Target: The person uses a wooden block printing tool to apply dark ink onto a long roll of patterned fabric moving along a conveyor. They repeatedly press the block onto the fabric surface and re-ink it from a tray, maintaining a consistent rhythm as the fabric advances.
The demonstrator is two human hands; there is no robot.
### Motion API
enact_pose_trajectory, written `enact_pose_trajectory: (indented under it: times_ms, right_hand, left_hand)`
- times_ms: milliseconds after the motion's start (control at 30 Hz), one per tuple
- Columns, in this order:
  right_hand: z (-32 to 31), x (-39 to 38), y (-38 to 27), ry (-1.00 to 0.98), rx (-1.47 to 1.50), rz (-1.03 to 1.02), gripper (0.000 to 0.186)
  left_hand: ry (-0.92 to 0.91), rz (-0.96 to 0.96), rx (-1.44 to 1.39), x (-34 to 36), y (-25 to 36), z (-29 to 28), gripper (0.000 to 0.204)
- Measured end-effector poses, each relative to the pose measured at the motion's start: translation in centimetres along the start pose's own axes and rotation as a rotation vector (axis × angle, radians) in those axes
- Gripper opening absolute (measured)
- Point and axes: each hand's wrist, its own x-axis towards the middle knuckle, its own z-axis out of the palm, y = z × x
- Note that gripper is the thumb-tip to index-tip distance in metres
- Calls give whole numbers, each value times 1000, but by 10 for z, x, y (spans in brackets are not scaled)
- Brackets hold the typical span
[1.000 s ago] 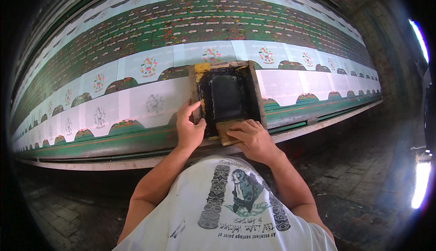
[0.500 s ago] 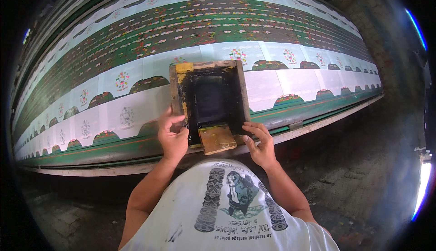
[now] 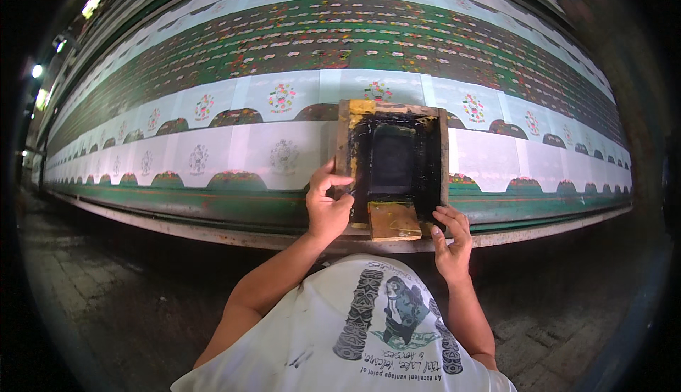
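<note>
My left hand [image 3: 328, 206] grips the left side of a paint-stained wooden screen frame [image 3: 442, 152], its fingers curled on the edge. Inside the frame is a dark, ink-smeared mesh [image 3: 392, 158]. A flat brown wooden squeegee block [image 3: 394, 220] rests at the frame's near end. My right hand [image 3: 452, 244] holds the frame's lower right corner with fingertips and thumb, beside the block. The frame lies on a strip of white cut pieces [image 3: 482, 154]; those to its left carry grey prints [image 3: 284, 157].
The long green printing table [image 3: 298, 206] curves across the view, with rows of multicoloured-printed pieces [image 3: 281, 98] beyond the frame. Its metal front rail [image 3: 177, 232] runs before my body, above a dark paved floor [image 3: 106, 286]. Lights [image 3: 37, 71] show at far left.
My right hand has left the wooden block and moved to the frame's right corner. The frame, with both hands, shifted left in view, then right; the view itself moved too.
</note>
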Motion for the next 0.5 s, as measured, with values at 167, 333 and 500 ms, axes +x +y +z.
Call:
enact_pose_trajectory:
  times_ms: [167, 333, 500]
  right_hand:
    - [-7, 12, -13, -115, -200, -265, 33]
    - [5, 25, -46, -337, -314, -494, 45]
    - [11, 51, -55, -463, -455, -597, 50]
  left_hand:
    - [6, -26, 21, -5, -6, 6, 37]
    - [-30, -110, -45, -1, -8, 9, 35]
    - [-3, -140, -92, -1, -10, 12, 32]
